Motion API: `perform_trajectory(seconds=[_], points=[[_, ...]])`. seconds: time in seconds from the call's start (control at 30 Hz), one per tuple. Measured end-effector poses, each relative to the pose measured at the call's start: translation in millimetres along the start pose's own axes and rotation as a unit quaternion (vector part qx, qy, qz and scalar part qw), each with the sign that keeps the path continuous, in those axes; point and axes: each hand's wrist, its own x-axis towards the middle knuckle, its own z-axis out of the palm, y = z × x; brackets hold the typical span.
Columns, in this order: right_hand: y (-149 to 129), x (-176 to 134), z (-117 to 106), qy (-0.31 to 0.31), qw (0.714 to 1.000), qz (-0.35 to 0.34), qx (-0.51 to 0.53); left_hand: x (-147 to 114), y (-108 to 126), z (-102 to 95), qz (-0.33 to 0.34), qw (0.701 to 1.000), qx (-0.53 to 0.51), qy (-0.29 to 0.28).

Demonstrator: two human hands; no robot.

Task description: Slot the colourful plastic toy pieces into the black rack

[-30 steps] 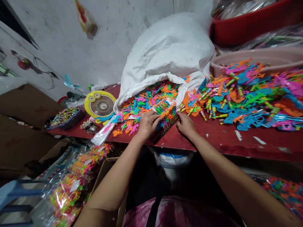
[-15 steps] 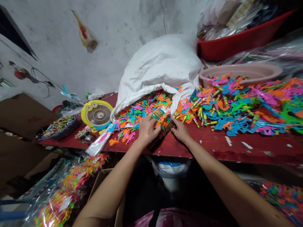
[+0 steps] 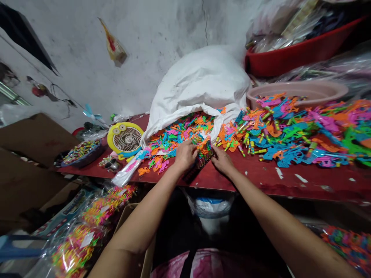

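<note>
Dark rack [image 3: 194, 173]: on the red tabletop [image 3: 246, 183], in front of the open mouth of the white sack [image 3: 199, 79], filled with rows of colourful plastic pieces.
Left hand [image 3: 185, 156]: at the rack's left side, fingers curled; whether they clamp a piece cannot be told.
Right hand [image 3: 223, 160]: at the rack's right side, fingers bent; their grip cannot be told either.
Right of the sack: pink basin [image 3: 315, 90], heaped plastic toys [image 3: 292, 135].
Left of the sack: yellow fan [image 3: 127, 139].

Room right of hands [image 3: 184, 156] [image 3: 222, 161], sack [image 3: 199, 79] beyond
</note>
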Motion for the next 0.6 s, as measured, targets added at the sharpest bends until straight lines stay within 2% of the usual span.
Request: perform_trajectory(seconds=[0.1,0.17,0.27,0.33,0.4,0.43,0.47,0.53,0.6], points=[[-1.3,-6.1,-0.2,0.011,0.999,-0.027,-0.025,1.5,3.4,-3.5,-0.006,1.0,0.015,0.006],[-0.2,-11.9,-6.6,0.027,0.998,-0.033,-0.037,-3.1,2.9,-7.7,0.005,0.999,-0.011,0.033],[4.6,-19.9,-28.9,0.074,0.994,-0.01,-0.077,-24.5,-6.2,-9.6,-0.004,0.983,-0.101,0.154],[8.8,-21.6,-49.0,0.121,0.981,0.036,-0.144,-47.0,-17.1,-0.2,-0.078,0.953,-0.156,0.249],[12.7,-19.0,-67.4,0.15,0.96,0.095,-0.217,-71.4,-28.6,20.3,-0.191,0.918,-0.192,0.29],[14.2,-16.1,-74.6,0.139,0.951,0.118,-0.248,-82.6,-33.3,33.7,-0.241,0.907,-0.2,0.282],[15.2,-12.5,-80.0,0.114,0.944,0.14,-0.277,-92.3,-36.7,47.9,-0.267,0.911,-0.204,0.24],[15.9,-4.2,-85.7,0.044,0.931,0.176,-0.316,-105.9,-38.8,74.5,-0.272,0.927,-0.204,0.16],[15.1,3.3,-86.5,-0.007,0.921,0.202,-0.333,-111.6,-34.7,92.8,-0.247,0.94,-0.208,0.112]])
